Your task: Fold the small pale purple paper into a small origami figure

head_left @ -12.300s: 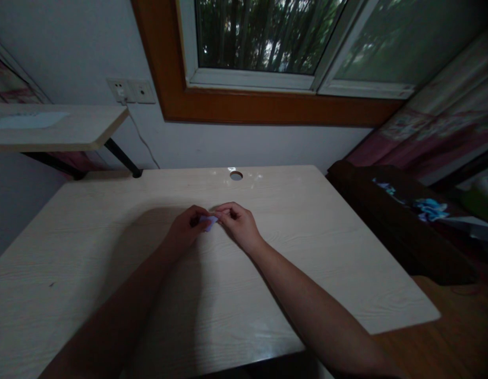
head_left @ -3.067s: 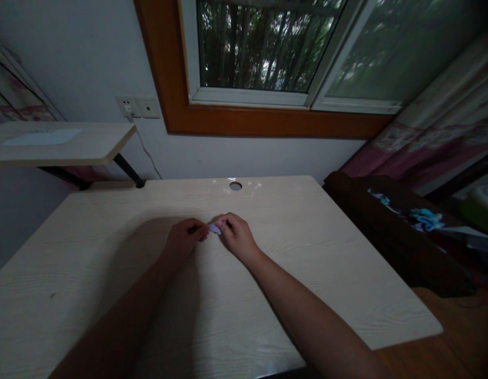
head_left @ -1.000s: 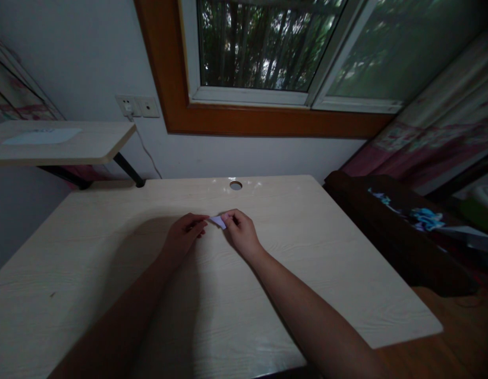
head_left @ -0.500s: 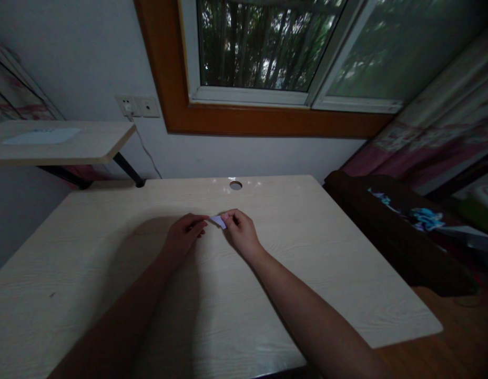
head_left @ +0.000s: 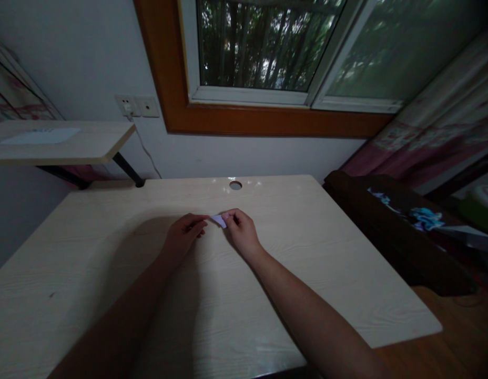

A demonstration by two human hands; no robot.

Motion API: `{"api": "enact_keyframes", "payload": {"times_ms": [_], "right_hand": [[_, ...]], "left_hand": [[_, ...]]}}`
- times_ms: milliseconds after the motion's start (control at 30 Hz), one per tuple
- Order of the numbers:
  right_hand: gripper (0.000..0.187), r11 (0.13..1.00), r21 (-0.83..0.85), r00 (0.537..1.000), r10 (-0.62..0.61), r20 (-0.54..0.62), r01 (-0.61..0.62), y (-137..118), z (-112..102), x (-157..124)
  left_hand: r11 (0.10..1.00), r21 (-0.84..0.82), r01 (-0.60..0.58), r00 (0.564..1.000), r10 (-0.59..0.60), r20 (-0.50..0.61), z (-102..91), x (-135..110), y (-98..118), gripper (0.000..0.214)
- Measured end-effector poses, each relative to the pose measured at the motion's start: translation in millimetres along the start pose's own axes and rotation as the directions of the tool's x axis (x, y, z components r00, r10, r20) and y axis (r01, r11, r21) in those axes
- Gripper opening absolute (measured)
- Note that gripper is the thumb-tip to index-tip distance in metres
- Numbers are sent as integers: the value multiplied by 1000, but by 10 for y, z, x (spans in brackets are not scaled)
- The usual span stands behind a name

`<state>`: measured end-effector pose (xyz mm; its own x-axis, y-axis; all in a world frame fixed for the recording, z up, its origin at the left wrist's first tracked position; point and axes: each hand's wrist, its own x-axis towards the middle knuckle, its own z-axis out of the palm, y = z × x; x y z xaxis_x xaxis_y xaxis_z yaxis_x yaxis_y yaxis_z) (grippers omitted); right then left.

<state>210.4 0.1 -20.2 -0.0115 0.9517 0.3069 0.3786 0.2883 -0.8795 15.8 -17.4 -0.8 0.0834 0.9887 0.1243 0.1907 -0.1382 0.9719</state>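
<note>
A small pale purple piece of folded paper (head_left: 218, 220) sits between my two hands over the middle of a light wooden desk (head_left: 110, 295). My right hand (head_left: 241, 233) pinches the paper's right end with its fingers curled. My left hand (head_left: 184, 235) is curled beside the paper's left end, its fingertips at or just short of it; whether it grips the paper I cannot tell. Most of the paper is hidden by my fingers.
A round cable hole (head_left: 235, 185) lies near the desk's far edge. A raised shelf (head_left: 62, 141) stands at the left, with wall sockets (head_left: 138, 106) behind. A dark wooden piece of furniture (head_left: 389, 231) borders the desk's right side. A window is above.
Over the last second the hands and paper have hardly moved. Since three seconds ago the right hand has turned the paper slightly and the left fingers have eased off its left end.
</note>
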Motion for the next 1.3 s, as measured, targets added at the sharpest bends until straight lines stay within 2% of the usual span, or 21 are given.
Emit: {"api": "enact_keyframes", "payload": {"times_ms": [1300], "right_hand": [[26, 1000, 17, 1000, 6, -7, -6, 34, 20, 8]], "left_hand": [[999, 36, -15, 1000, 14, 17, 2, 1, 41, 28]]}}
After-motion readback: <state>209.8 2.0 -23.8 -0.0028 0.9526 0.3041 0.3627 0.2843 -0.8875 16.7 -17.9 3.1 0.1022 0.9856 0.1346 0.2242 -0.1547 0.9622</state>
